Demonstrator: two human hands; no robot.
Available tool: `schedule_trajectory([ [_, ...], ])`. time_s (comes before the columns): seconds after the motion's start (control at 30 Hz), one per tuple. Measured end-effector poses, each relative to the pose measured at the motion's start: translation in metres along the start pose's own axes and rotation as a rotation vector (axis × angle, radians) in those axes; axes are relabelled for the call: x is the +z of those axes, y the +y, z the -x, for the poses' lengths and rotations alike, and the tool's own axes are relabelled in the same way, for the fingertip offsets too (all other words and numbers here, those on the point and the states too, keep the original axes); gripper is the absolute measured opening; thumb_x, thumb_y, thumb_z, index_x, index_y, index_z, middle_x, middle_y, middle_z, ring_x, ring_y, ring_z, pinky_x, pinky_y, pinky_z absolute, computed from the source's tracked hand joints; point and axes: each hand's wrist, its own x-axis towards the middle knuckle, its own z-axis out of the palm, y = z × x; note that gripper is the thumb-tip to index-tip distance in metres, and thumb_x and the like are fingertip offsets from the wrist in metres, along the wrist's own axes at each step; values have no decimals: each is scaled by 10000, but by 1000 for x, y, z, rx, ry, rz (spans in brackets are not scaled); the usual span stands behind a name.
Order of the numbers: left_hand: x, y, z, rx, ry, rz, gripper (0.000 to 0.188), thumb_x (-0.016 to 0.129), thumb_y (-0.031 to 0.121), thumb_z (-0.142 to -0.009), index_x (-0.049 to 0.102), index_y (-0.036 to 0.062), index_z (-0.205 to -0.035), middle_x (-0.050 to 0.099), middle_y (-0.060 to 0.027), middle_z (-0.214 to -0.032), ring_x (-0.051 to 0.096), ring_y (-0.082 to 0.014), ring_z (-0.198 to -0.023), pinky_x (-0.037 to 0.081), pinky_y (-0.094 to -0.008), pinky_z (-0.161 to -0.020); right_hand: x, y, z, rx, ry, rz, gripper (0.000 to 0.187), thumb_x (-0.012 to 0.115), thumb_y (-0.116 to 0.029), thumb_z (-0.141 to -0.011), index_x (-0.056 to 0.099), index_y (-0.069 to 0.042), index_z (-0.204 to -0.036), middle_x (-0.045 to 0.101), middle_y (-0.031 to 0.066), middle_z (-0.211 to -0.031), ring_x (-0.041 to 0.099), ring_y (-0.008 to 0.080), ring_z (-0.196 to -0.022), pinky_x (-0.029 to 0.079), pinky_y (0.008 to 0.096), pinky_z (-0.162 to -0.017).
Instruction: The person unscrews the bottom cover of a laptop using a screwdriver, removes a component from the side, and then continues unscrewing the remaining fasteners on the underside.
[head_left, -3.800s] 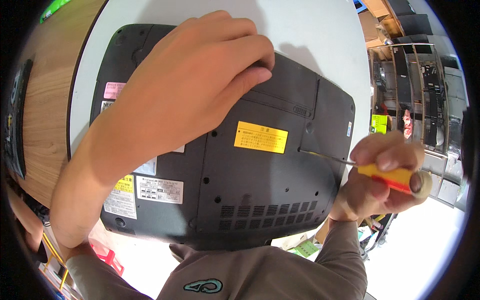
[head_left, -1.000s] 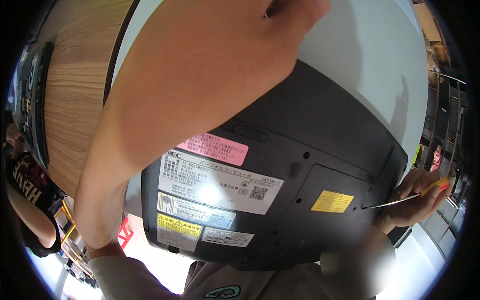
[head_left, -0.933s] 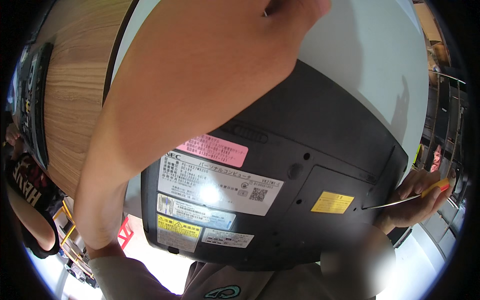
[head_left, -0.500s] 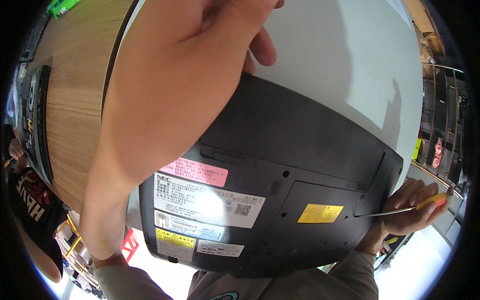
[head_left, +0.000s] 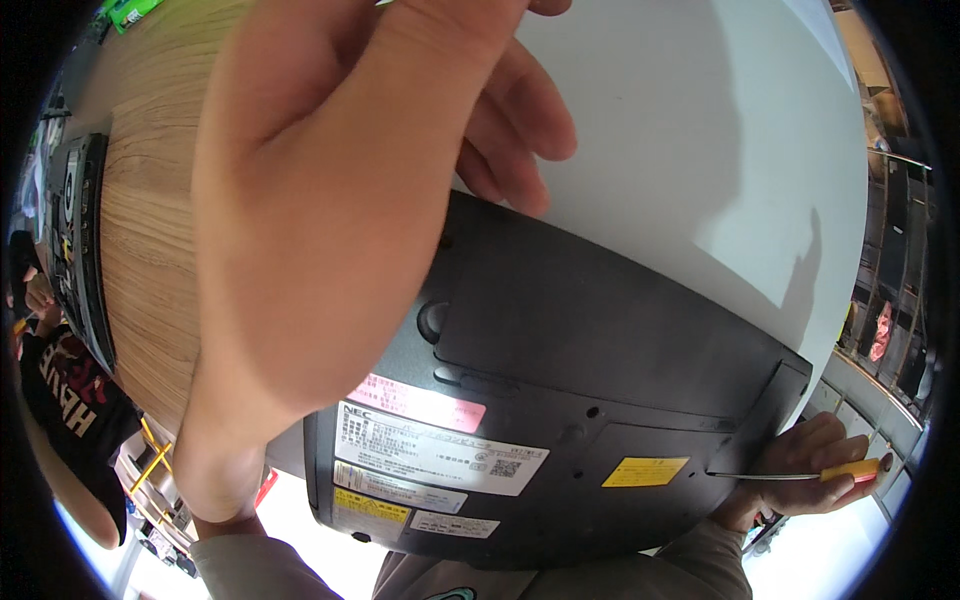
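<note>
A black laptop (head_left: 620, 340) lies underside up, with several labels and screw holes showing. At its right edge my right hand (head_left: 805, 460) is closed on a screwdriver (head_left: 850, 472) with a yellow and red handle. Its thin metal shaft points left, and the tip is over the laptop's underside near a screw hole; whether it touches cannot be told. My left hand (head_left: 340, 160) is raised close in front of me, above the laptop's left part. Its visible fingers are loosely bent and apart, with nothing seen in them. The rest of that hand passes out at the top edge.
The laptop rests on a light grey tabletop (head_left: 640, 150). To the left is a wood-grain table (head_left: 150, 220) with another dark device (head_left: 85, 240) on it. A person in a black shirt (head_left: 75, 400) is at the far left. Shelving (head_left: 900, 230) stands at the right.
My left hand appears lower, with more of its fingers in view. The laptop sits lower in the picture as the view has shifted. The screwdriver remains in my right hand.
</note>
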Motion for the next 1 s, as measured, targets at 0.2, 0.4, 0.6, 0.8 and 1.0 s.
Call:
schedule_trajectory([
  [0.2,-5,4,-1,10,39,23,234,538,156,-1048,651,-49,-1046,695,-141,-800,663,-204,-667,515,-330,-637,-3,1,-2,-12,-46,1,439,581,-322,-1053,461,-67,-1390,517,22,-798,447,105,-567,402,271,-542],
  [0.4,0,-6,-5,53,104,214,223,538,142,-1043,650,-51,-1052,700,-145,-813,675,-208,-675,524,-333,-644,-29,11,-19,280,118,181,476,452,-336,-1082,510,12,-1400,527,79,-979,546,172,-913,447,418,-900],
  [0.6,-18,-31,-20,-38,20,918,172,558,61,-1005,666,-59,-1063,739,-171,-885,729,-238,-731,563,-346,-691,-30,19,-32,459,21,433,473,402,-379,-1126,593,9,-1317,599,96,-988,594,95,-904,479,290,-887],
  [0.8,-17,-46,-18,53,-22,664,293,514,189,-1056,660,-63,-1093,763,-118,-827,719,-172,-649,556,-311,-627,3,9,-37,488,-126,61,422,374,-397,-1139,602,-91,-959,454,1,-688,336,37,-500,330,177,-541],
  [1.0,-16,-43,-19,61,-32,611,334,490,234,-1075,666,-48,-1104,763,-111,-834,718,-170,-645,559,-315,-651,26,4,-39,388,-144,72,303,461,-238,-1120,505,-8,-1312,499,54,-894,393,89,-656,312,222,-596],
])
